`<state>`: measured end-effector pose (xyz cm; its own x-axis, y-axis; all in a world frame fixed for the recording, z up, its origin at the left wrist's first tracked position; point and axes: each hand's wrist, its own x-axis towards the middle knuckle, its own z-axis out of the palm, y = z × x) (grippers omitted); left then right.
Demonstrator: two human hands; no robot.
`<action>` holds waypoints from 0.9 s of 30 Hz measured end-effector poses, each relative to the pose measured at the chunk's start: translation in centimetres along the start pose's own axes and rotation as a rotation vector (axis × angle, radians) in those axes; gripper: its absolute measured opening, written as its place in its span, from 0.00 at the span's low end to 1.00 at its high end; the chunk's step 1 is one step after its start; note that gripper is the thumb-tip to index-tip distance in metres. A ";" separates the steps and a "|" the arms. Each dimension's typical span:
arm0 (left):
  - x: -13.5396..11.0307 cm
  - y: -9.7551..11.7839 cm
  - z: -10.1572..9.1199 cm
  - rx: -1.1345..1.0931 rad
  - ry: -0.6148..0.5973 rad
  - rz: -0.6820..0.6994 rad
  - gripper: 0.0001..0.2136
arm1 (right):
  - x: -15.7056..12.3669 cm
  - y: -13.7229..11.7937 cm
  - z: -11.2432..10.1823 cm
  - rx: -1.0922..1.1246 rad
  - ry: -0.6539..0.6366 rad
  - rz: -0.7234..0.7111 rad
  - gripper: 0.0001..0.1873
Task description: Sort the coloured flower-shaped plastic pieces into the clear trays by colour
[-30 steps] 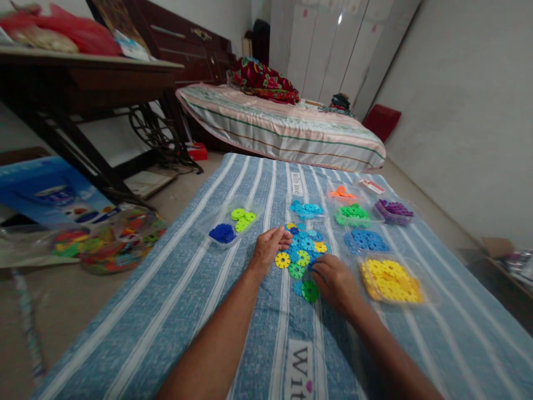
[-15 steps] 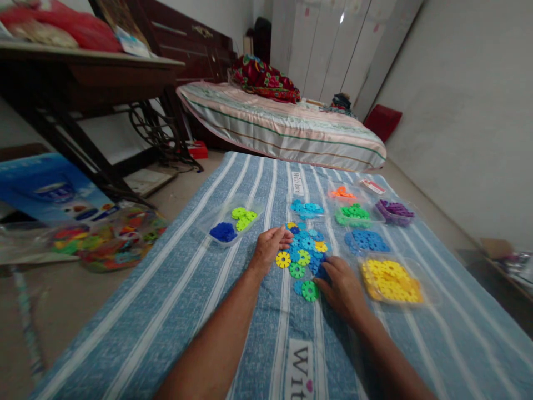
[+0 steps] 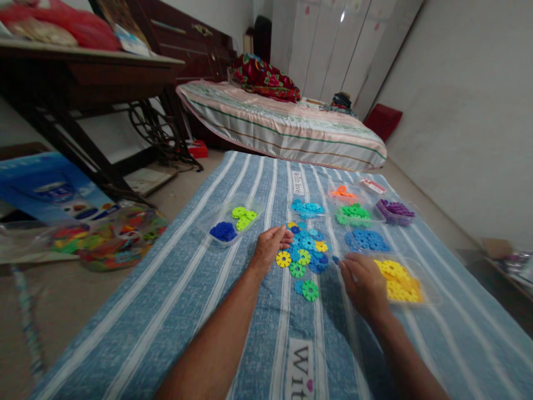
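Note:
On the striped cloth lies a loose pile of notched plastic snowflake discs (image 3: 307,243), mostly blue, with some yellow and green ones. My left hand (image 3: 270,247) rests at the pile's left edge, fingers loosely curved, with no piece visible in it. A yellow disc (image 3: 283,259) lies just below its fingertips. To the right of the pile, my right hand (image 3: 366,283) pinches a small blue disc (image 3: 335,259) at its fingertips. Behind that hand, partly covered by it, sits a clear box of yellow discs (image 3: 402,280). A green disc (image 3: 310,290) lies at the pile's near end.
Blue discs (image 3: 366,240), green discs (image 3: 353,213), purple discs (image 3: 395,212), orange discs (image 3: 343,191) and light-blue discs (image 3: 307,209) sit in clear containers. At left, a clear tray (image 3: 204,225) holds dark-blue and lime discs. Beyond stands a bed (image 3: 283,130).
My right hand has moved right, away from the pile, with a blue disc in its fingers, and now partly covers the yellow box. My left hand has stayed in place.

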<state>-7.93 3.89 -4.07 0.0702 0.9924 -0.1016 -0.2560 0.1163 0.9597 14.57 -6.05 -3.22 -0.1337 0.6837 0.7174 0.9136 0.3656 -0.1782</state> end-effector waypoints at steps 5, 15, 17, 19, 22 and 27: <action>0.0 -0.1 0.0 0.006 -0.002 0.001 0.20 | 0.8 3.3 -3.9 -0.380 0.163 0.083 0.07; -0.1 0.1 0.0 0.008 -0.005 0.012 0.22 | -1.1 -3.0 0.5 0.042 -0.175 -0.039 0.08; -0.1 0.1 0.0 0.006 -0.007 0.012 0.22 | -1.3 -4.8 1.7 0.076 -0.339 -0.018 0.07; -0.2 0.1 0.0 0.006 -0.005 0.009 0.21 | -1.2 -6.1 2.3 0.072 -0.481 0.010 0.08; -0.1 0.1 0.0 0.006 -0.003 0.007 0.21 | -0.5 -7.1 2.5 0.053 -0.605 0.050 0.10; -0.1 0.0 0.0 0.003 -0.010 0.004 0.22 | 0.3 -7.5 2.3 0.069 -0.664 0.074 0.08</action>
<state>-7.96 3.82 -4.11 0.0790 0.9923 -0.0954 -0.2538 0.1125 0.9607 6.83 -7.16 -3.18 -0.2997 0.9439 0.1389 0.9056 0.3273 -0.2697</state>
